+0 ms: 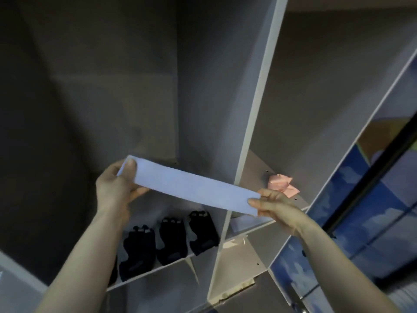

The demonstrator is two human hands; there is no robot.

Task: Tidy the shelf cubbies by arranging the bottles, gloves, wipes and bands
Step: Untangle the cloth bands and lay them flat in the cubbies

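Note:
A light blue band [191,185] is stretched flat between both hands in front of the shelf. My left hand [115,184] pinches its upper left end, thumb on top. My right hand [275,205] pinches its lower right end. Below the band, several black gloves [171,239] lie side by side on the floor of the left cubby [171,264]. A crumpled pink band [282,184] lies in the right cubby, just beyond my right hand.
A white vertical divider [252,123] separates the two cubbies. Lower cubbies [239,260] open beneath the shelf board. At the right, a blue-patterned surface [365,213] and a dark bar [388,159] border the shelf unit.

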